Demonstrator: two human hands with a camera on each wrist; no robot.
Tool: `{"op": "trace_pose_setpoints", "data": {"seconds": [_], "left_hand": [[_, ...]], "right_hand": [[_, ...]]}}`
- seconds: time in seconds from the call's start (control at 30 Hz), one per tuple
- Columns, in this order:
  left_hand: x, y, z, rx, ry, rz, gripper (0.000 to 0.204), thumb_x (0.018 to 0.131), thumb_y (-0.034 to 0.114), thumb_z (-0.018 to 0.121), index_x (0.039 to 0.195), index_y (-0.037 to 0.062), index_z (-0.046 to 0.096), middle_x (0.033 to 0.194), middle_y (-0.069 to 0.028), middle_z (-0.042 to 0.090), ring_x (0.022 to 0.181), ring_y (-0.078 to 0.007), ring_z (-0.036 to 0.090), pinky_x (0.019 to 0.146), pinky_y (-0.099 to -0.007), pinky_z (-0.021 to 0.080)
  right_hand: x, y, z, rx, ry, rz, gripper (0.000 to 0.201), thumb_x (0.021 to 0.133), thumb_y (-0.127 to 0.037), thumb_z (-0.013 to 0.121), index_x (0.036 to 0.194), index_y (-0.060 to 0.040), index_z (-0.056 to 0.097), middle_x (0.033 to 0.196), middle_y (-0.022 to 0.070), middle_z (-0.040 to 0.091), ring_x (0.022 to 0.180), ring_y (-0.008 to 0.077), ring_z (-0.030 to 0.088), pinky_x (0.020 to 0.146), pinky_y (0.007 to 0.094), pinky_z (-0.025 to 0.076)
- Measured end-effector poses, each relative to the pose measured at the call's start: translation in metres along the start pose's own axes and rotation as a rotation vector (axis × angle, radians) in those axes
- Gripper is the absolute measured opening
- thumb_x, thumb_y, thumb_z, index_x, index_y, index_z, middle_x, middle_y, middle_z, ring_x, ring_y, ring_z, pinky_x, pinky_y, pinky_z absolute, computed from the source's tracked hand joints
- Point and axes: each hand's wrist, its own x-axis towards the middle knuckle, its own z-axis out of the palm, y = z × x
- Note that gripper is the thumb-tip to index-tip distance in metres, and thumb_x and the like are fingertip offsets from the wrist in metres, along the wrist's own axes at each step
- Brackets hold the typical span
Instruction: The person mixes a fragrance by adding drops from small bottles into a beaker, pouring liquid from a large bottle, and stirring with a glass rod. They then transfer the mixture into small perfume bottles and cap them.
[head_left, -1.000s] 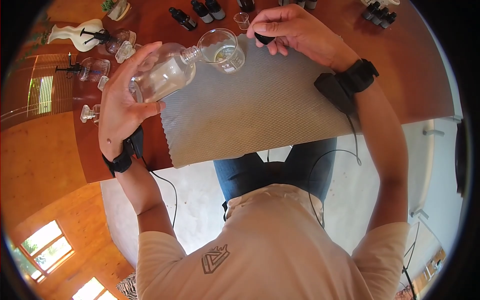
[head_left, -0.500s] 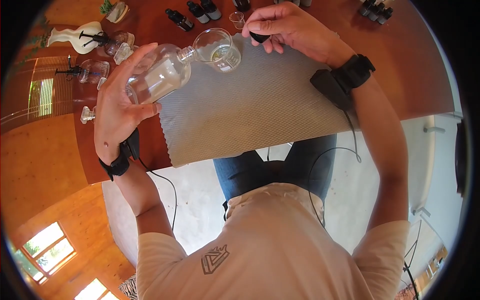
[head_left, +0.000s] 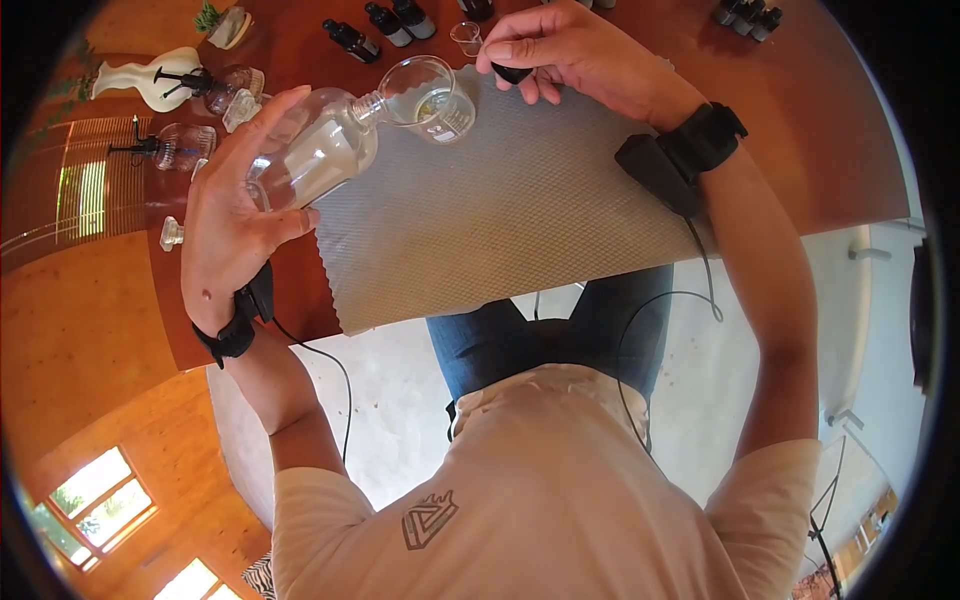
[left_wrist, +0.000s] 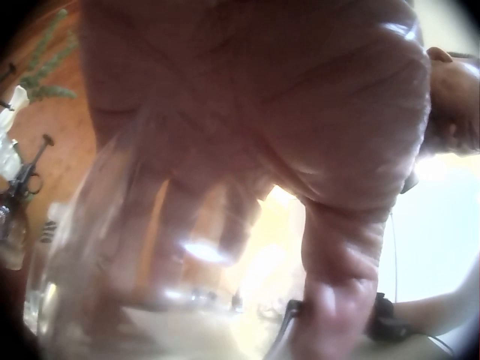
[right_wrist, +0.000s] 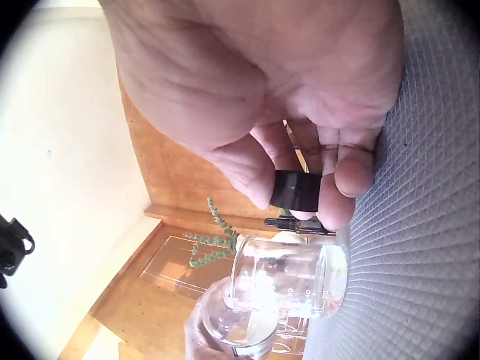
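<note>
My left hand (head_left: 225,215) grips a large clear glass bottle (head_left: 325,150), tipped on its side with pale liquid inside. Its neck overlaps the near rim of a glass beaker (head_left: 445,122) in the head view. The beaker stands upright on the grey textured mat (head_left: 450,220), with a shallow layer of liquid at its bottom. Between thumb and fingers, my right hand (head_left: 590,65) pinches a black cap (right_wrist: 295,190) just right of the beaker. The left wrist view shows the palm and spread fingers against the bottle glass (left_wrist: 187,300).
Behind the beaker are a tiny glass cup (head_left: 466,38) and several black bottles (head_left: 350,42). Glass bottles with black spray tops (head_left: 185,147), a white vase (head_left: 150,80) and a glass stopper (head_left: 172,233) stand at left. Small dark vials (head_left: 748,20) sit far right.
The table scene and both hands drift slightly left in the head view. Bottle, beaker and cap keep nearly the same arrangement, with the bottle still tipped at the beaker's rim.
</note>
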Motion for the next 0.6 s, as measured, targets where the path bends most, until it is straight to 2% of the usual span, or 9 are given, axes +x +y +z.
{"op": "trace_pose_setpoints", "data": {"seconds": [0.13,0.6], "left_hand": [[-0.0010,0.0004,-0.0033,0.022,-0.039,0.004,0.097,0.056,-0.003,0.077,0.149,0.0157,0.054,0.133,-0.0096,0.065,0.121,-0.0227,0.061,0.102,-0.0360,0.049],[0.0022,0.0037,-0.0069,0.047,-0.066,-0.007,0.097,0.056,-0.002,0.076,0.149,0.0147,0.054,0.134,-0.0114,0.065,0.121,-0.0232,0.061,0.103,-0.0366,0.049]], "right_hand": [[0.0004,-0.0007,0.0002,-0.011,0.006,0.018,0.026,0.102,-0.019,0.060,0.110,0.0029,0.072,0.092,0.0036,0.068,0.073,0.0083,0.062,0.064,0.0212,0.049],[0.0005,0.0010,-0.0012,-0.013,-0.016,-0.023,0.027,0.101,-0.020,0.061,0.109,0.0032,0.072,0.090,0.0046,0.069,0.071,0.0090,0.063,0.063,0.0218,0.048]]}}
